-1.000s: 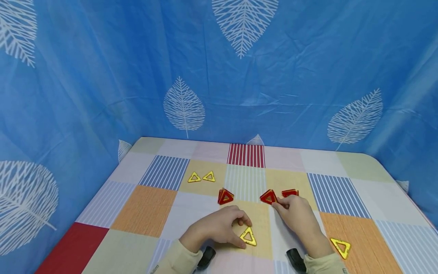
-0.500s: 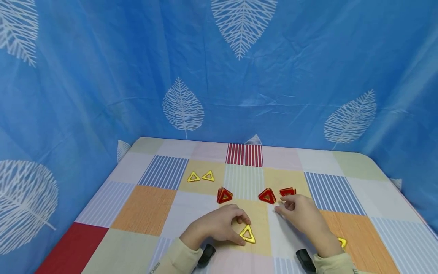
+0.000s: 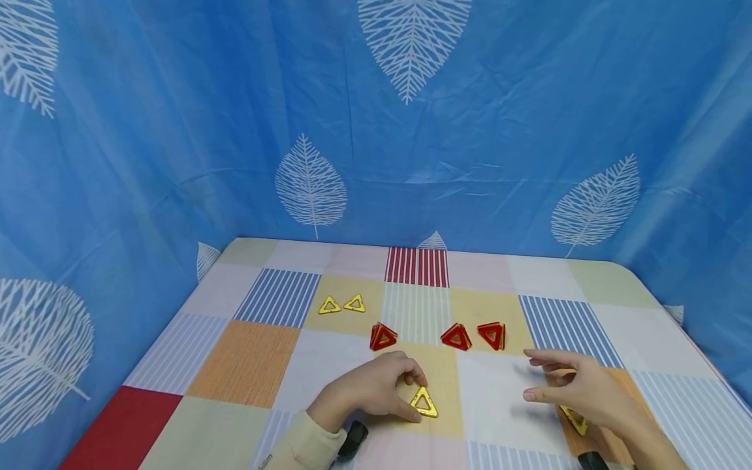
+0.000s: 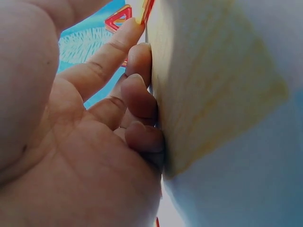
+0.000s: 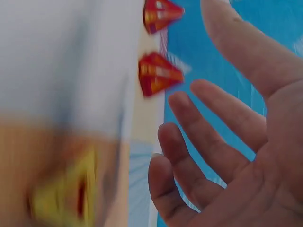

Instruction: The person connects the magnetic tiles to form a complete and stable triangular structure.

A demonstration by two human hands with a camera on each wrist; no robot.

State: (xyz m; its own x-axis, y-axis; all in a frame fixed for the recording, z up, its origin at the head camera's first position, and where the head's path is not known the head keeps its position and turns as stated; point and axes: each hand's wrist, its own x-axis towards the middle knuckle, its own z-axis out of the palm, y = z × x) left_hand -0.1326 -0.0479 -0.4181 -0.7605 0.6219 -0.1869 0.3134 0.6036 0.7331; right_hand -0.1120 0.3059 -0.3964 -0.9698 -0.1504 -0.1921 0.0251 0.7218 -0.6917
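Left hand (image 3: 370, 391), curled knuckles-down near the table's (image 3: 247, 359) front edge, pinched the flat yellow triangle (image 3: 423, 403); a careless drag could have slid it off. Right hand (image 3: 578, 391) hovered with fingers spread and relaxed, grasping nothing, over another yellow triangle (image 3: 572, 420) toward the front-right corner, liable to knock the red pyramids (image 3: 474, 335).

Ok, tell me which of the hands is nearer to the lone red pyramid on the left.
Left. The left hand rests on the tablecloth just below the lone red pyramid, touching a yellow triangle. The right hand hovers open far off to its right.
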